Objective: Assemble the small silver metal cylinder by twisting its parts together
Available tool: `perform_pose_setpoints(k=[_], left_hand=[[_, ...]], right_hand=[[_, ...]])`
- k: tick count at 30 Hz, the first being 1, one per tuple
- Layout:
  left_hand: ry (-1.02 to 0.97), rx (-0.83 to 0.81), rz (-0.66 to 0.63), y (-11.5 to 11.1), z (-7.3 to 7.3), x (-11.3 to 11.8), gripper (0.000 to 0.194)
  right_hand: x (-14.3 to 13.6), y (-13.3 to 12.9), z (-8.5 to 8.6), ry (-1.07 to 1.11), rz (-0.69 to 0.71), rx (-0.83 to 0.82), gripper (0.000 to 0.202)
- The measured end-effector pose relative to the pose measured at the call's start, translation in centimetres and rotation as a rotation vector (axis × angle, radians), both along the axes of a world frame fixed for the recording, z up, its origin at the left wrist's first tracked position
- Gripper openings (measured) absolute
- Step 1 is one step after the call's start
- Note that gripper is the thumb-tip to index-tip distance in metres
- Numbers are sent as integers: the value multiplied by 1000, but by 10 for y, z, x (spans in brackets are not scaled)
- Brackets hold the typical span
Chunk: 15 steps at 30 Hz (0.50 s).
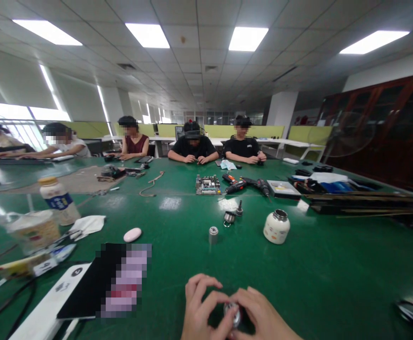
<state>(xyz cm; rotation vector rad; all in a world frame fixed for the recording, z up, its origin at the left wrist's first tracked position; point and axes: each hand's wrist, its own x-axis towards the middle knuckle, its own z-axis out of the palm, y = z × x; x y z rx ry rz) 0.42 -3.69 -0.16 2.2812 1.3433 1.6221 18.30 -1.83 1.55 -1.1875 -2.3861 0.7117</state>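
Observation:
Near the bottom of the view, my left hand [204,307] and my right hand [261,311] meet around a small round metal part [231,312]. Fingers of both hands touch its sides and cover much of it. Beyond them on the green table stands a silver metal cylinder [213,234]. Farther back are a metal cup-like piece with a ring [229,217] and a small dark-tipped metal piece [240,208]. A cream, open-topped jar [276,227] stands to the right of the cylinder.
At left are a tablet [86,283], a white box [50,307], a pink oval object [132,234], a bottle [59,200] and a plastic cup [32,231]. Farther back lie a circuit board [208,184] and power drills [236,186]. Several people sit across the table.

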Motion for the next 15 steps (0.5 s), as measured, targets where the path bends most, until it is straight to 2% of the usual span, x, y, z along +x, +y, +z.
perform_pose_setpoints(k=[7,15], left_hand=[[68,12,-55,-1,9,-1,5],[69,-54,-93,-8,15,0,7]], right_hand=[[-4,-6,-7,-116,14,179,20],[-3,-10,-9,-131,26,386,11]])
